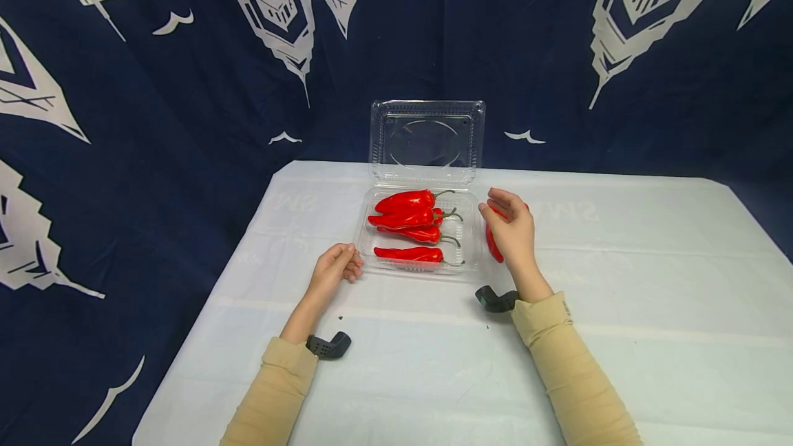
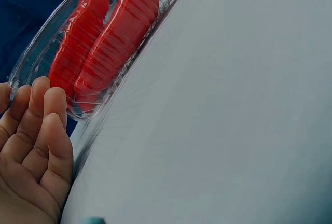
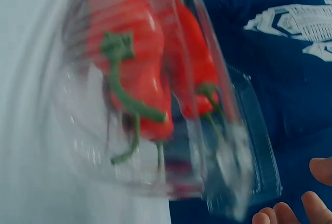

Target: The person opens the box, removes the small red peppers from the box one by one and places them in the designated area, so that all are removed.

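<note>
Peppers partly in the box, lid up.
Several peppers (image 1: 404,217) lie in the box (image 1: 469,239); at least one more pepper (image 1: 493,247) is outside it on the right, so things look partway, the lid (image 1: 427,143) unclosed. The left hand (image 1: 332,270), fingers loosely bent, is at the near-left corner; the right hand (image 1: 515,234) has thumb and fingers apart over the outside pepper, contact unclear.

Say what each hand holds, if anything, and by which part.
Left hand appears to pinch the clear plastic clamshell container by its rim, at the near left corner; right hand holds nothing.
</note>
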`<control>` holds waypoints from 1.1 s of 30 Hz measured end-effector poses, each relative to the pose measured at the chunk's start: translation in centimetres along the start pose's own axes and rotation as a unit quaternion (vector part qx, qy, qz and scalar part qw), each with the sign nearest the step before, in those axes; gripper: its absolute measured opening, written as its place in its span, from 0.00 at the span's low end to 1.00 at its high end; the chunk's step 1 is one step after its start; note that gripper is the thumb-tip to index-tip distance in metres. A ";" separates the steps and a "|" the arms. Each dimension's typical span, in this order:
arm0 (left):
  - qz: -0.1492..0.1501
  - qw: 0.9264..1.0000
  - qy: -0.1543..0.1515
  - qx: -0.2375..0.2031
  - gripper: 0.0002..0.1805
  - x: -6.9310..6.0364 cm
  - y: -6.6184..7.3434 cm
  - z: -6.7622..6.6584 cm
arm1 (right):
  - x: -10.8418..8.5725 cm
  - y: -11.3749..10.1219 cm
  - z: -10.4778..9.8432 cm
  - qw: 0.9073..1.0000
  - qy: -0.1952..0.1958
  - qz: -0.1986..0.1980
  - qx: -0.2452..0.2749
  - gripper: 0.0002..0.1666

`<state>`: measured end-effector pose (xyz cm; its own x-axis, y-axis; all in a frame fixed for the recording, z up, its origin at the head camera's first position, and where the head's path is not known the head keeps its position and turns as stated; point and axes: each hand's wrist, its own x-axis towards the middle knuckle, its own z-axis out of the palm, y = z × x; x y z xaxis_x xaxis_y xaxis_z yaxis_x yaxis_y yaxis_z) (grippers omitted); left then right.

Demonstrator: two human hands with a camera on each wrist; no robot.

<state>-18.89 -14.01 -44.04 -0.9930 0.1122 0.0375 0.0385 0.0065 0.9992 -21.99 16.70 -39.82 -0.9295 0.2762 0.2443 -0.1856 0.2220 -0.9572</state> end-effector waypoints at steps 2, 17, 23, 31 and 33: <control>-0.001 1.000 0.000 0.000 0.13 0.0 0.0 0.0 | -0.1 0.1 0.4 1.000 -0.010 -0.004 0.016 0.23; -0.004 1.000 0.000 0.000 0.13 0.0 0.0 0.0 | -1.4 -0.1 2.6 0.997 -0.069 -0.016 -0.001 0.27; -0.005 1.000 0.001 0.003 0.13 0.0 0.0 0.0 | -1.4 0.0 3.1 0.995 -0.095 -0.005 -0.005 0.29; -0.005 1.000 -0.002 -0.004 0.13 0.0 -0.1 0.0 | -1.5 0.0 3.4 0.989 -0.135 0.024 -0.052 0.34; -0.005 1.000 -0.002 -0.004 0.14 0.1 -0.1 -0.1 | -1.6 0.0 3.5 0.987 -0.143 0.029 -0.059 0.35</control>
<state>-18.95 -14.06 -44.14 -0.9928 0.1168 0.0283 0.0285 0.0004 0.9996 -21.61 12.98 -40.71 -0.9927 0.0196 0.1193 -0.1064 0.3266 -0.9392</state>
